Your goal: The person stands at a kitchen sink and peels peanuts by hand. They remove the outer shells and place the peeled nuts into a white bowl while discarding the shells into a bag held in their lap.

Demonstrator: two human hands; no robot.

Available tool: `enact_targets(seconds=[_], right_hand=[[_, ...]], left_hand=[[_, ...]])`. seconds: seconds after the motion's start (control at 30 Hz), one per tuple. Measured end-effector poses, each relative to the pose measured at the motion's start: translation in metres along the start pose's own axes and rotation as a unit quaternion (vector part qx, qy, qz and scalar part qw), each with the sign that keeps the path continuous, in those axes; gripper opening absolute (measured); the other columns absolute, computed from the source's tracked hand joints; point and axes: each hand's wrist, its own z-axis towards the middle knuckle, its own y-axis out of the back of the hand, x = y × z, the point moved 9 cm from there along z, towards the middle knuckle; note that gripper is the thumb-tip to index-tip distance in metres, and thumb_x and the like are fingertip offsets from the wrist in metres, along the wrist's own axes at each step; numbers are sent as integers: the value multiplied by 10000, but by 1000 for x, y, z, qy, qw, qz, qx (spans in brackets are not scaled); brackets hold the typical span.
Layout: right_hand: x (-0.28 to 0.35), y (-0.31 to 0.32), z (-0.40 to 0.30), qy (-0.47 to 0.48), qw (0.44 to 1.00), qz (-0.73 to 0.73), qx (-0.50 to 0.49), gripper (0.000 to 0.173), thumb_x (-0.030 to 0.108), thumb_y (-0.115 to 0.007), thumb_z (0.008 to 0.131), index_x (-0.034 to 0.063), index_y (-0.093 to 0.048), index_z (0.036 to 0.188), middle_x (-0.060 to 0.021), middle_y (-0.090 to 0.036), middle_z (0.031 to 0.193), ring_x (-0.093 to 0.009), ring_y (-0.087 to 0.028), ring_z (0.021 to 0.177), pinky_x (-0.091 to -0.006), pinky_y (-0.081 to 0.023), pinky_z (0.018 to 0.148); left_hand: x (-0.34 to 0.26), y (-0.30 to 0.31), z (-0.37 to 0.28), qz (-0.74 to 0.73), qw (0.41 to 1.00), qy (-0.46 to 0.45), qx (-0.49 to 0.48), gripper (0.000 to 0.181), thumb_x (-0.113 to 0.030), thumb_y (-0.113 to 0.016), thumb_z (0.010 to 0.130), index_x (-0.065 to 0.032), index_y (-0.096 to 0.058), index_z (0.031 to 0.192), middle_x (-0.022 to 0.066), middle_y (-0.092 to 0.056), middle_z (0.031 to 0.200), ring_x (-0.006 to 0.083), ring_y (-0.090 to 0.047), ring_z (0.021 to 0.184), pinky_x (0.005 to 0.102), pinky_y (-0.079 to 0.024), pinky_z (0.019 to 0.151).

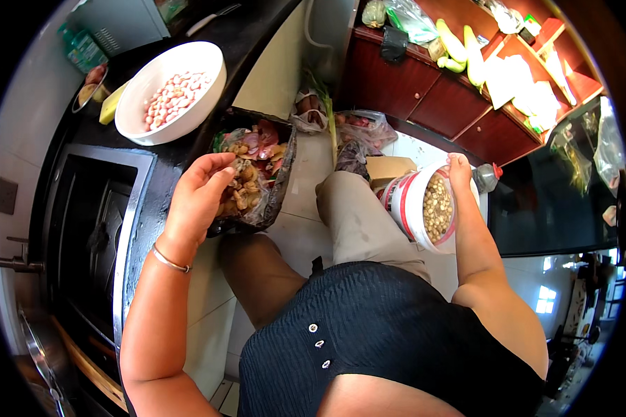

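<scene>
My left hand (201,190) is over the near edge of a waste bin lined with a black bag (287,180), its thumb and fingers apart, and I see nothing held between them. Peels, scraps and clear plastic (248,190) fill the bin. On the right, my right hand (458,172) grips the rim of a white and red plastic bucket (404,206), which is tilted and holds many small, round, tan pieces, perhaps nuts or beans (438,211). A large white bowl (198,112) of pink and white kernels (175,99) stands on the dark counter (180,156).
A metal-rimmed sink (146,172) lies at the left, with a green bottle (86,52) and a knife (206,23) farther back. Bagged vegetables (365,125) and a cardboard box (391,169) are on the floor. Beyond stands a red-brown cabinet (412,88) bearing pale green gourds (472,54).
</scene>
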Motion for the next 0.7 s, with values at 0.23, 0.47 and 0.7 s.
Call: enact_targets(seconds=[0.23, 0.47, 0.7], right_hand=[[-14, 0, -22, -144, 966, 203, -68, 103, 153, -468, 820, 80, -514, 765, -13, -480, 655, -100, -434, 490, -207, -364, 437], [-4, -5, -18, 185, 976, -111, -16, 91, 123, -622, 849, 36, -608, 868, -61, -586, 854, -157, -590, 715, -254, -498, 615], [34, -61, -19, 91, 958, -238, 130, 109, 104, -647, 741, 54, -667, 836, -139, -654, 894, -275, -599, 964, -340, -494, 803]], left_hand=[[3, 0, -4, -27, 999, 23, -14, 275, -139, -548, 899, -19, -571, 1145, -5, -559, 973, 70, -476, 840, 229, -450, 750], [0, -2, 1, 7, 1000, 1, 12, 276, -151, -549, 901, -25, -571, 1145, 9, -569, 1002, 74, -480, 837, 239, -456, 755], [4, 0, 0, 1, 1000, 3, 6, 285, -147, -542, 899, -18, -566, 1152, 18, -573, 1001, 78, -487, 834, 247, -460, 775]])
